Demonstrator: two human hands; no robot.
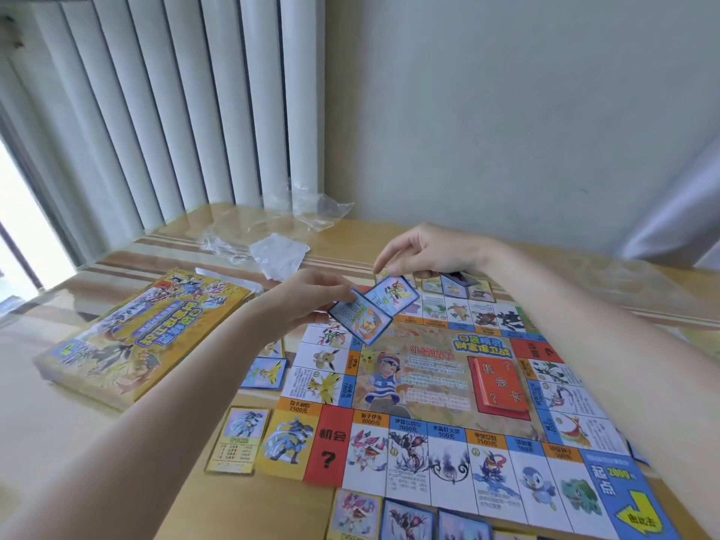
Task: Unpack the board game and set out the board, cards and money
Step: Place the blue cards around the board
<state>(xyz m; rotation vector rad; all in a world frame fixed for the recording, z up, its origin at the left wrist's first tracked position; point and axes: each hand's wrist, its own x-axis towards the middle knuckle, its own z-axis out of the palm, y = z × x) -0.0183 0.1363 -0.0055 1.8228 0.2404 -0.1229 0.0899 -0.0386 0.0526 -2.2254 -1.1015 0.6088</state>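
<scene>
- Blue-bordered picture cards (360, 317) are pinched by the left hand (307, 302); one blue-bordered card (391, 294) by the right hand (424, 251).
- Card should be laid at 12 o'clock beside the unfolded paper game board (436, 383), matching its square.

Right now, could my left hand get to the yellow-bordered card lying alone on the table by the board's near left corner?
Probably yes. The yellow-bordered card lies flat with nothing on it, beside the left forearm. But the left hand holds a strip of blue-bordered cards and would need to free itself first.
</scene>
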